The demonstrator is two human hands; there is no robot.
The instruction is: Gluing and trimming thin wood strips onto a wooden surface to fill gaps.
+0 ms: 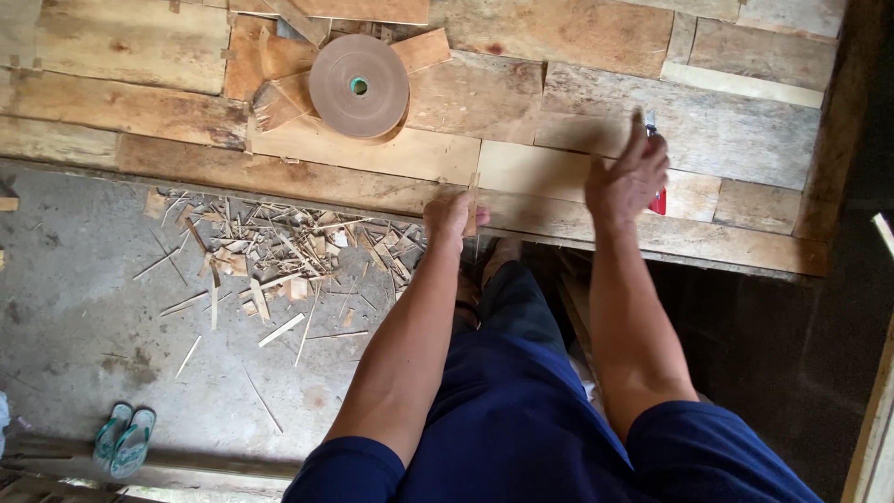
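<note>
My left hand (pixel 453 216) is pinched shut on a thin wood strip (pixel 473 200) standing upright at the near edge of the veneer sheets (pixel 391 154). My right hand (pixel 629 177) is closed around a red-handled tool (pixel 657 199), apparently a cutter, resting on the sheets. A brown tape roll (pixel 358 86) lies well beyond; wood scraps (pixel 279 247) litter the concrete floor (pixel 84 279) just left.

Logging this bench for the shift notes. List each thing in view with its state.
Left hand: shut on thin wood strip, held upright.
Right hand: shut on red-handled cutter.
Brown tape roll: lying flat on veneer sheets.
Wood scraps: scattered on floor.
Green sandals: paired, unworn.
</note>
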